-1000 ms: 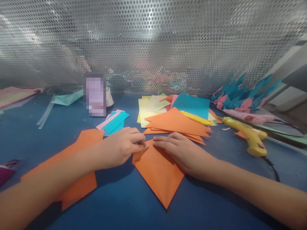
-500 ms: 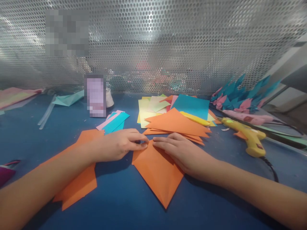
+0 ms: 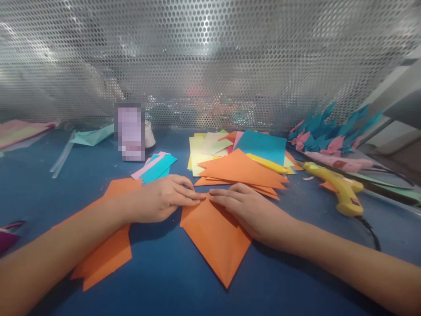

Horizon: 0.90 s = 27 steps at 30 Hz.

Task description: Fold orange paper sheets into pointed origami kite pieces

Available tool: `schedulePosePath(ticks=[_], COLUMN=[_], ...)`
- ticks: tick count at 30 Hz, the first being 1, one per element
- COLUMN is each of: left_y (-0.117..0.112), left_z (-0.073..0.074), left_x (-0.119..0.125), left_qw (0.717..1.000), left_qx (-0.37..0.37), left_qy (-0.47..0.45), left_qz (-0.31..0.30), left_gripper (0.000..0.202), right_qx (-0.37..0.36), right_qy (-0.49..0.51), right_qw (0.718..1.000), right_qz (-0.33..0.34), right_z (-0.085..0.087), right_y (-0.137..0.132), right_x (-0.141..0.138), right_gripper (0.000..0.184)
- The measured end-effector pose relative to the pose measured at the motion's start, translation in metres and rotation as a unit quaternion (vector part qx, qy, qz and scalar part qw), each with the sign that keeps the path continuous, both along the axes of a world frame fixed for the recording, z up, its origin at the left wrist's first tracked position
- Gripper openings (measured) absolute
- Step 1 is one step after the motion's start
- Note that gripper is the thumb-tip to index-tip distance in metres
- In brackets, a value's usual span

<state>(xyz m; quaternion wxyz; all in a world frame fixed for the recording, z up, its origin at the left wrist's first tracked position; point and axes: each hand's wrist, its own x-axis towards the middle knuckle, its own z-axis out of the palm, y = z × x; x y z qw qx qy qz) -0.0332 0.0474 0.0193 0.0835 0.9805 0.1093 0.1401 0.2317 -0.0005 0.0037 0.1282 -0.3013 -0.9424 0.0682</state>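
A folded orange paper (image 3: 213,237) lies on the blue table in a kite-like shape, its sharp point towards me and a crease down its middle. My left hand (image 3: 164,197) reaches in from the left, with stretched fingertips touching the paper's top left edge. Flat along its upper right side rests my right hand (image 3: 253,210), fingers straight and tips close to the top corner. The two sets of fingertips almost meet there. Under my left forearm are more folded orange papers (image 3: 112,250), partly covered.
Beyond my hands are stacked orange folded papers (image 3: 243,169), a yellow cutter (image 3: 266,163) and coloured sheets (image 3: 263,145). A yellow glue gun (image 3: 342,184) with its cord lies right. Blue strips (image 3: 161,169), a blurred phone (image 3: 130,131) and a white roll (image 3: 149,135) stand left of centre.
My left fingers have straightened and flattened onto the paper's top edge, closing the gap seen between them before. The right hand and the paper have hardly moved.
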Motion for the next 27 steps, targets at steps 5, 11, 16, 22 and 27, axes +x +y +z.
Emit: schedulePosePath(ticks=[5,11,16,22,27], left_y=[-0.005,-0.010,-0.019,-0.031,-0.035], left_z=[0.010,0.023,0.016,-0.001,-0.004], left_x=[-0.004,-0.002,0.008,0.022,0.027], left_qw=[1.000,1.000,0.996,0.948,0.943], left_qx=[0.026,0.022,0.023,-0.046,-0.103], left_qy=[0.002,0.001,-0.031,-0.025,-0.032], left_qz=[0.014,0.013,0.085,0.315,0.315], left_gripper=[0.041,0.029,0.024,0.025,0.025], right_qx=[-0.004,-0.009,-0.004,0.003,0.023], right_qy=[0.001,0.008,0.012,0.011,0.008], right_qw=[1.000,1.000,1.000,1.000,1.000], right_qz=[-0.001,-0.002,-0.001,-0.004,-0.015], right_z=[0.001,0.002,0.002,0.002,0.001], right_y=[-0.001,-0.001,-0.001,-0.001,-0.001], right_x=[0.000,0.000,-0.001,-0.001,0.000], right_gripper=[0.056,0.056,0.055,0.051,0.047])
